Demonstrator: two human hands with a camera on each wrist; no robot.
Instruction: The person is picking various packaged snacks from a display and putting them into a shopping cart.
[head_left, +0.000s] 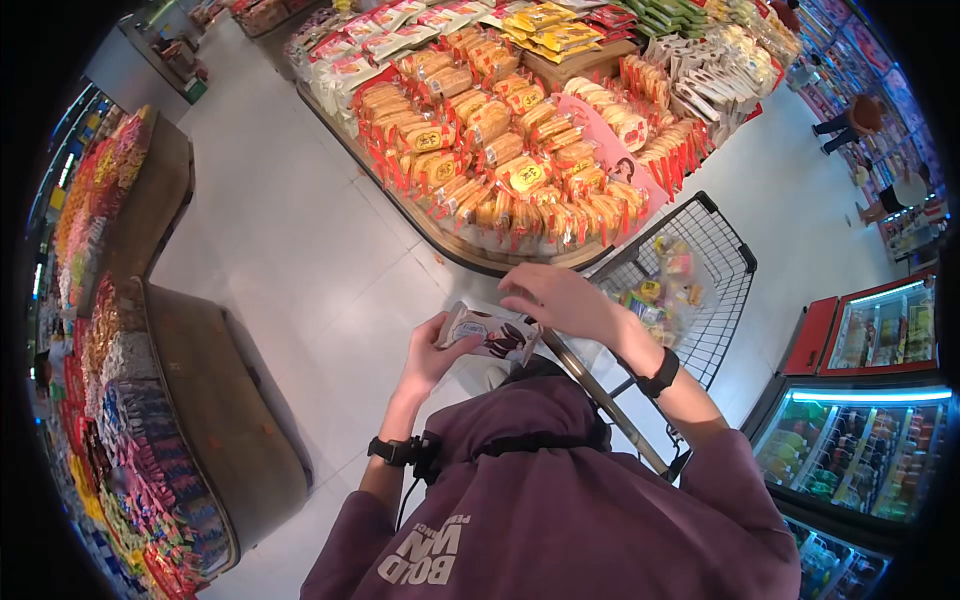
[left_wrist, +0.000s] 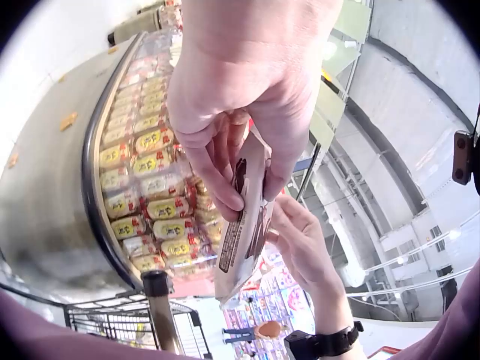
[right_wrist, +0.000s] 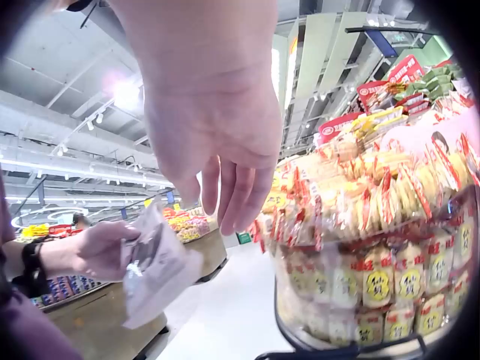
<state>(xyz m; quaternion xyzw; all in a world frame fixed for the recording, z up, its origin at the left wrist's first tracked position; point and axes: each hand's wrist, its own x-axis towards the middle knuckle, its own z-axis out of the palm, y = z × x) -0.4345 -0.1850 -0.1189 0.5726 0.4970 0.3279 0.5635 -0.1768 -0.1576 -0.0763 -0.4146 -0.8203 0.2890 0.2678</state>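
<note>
In the head view my left hand [head_left: 427, 355] pinches a white snack packet [head_left: 488, 332] with brown print, thumb on its front face. The left wrist view shows the packet [left_wrist: 246, 225] edge-on between thumb and fingers. My right hand [head_left: 568, 303] is raised just right of the packet, over the near edge of the display. Seen in the right wrist view, the right hand [right_wrist: 217, 142] hangs with loosely bent fingers and nothing in them, and the packet [right_wrist: 156, 274] is apart from it at lower left.
A shopping cart [head_left: 735, 245] with bagged goods stands at front right, its handle [head_left: 605, 405] close by my body. Ahead is a display stand [head_left: 440, 245] piled with wrapped pastries [head_left: 525, 175]. Snack bins [head_left: 225, 400] line the left, drink coolers [head_left: 850, 440] the right. Grey floor [head_left: 320, 260] runs between.
</note>
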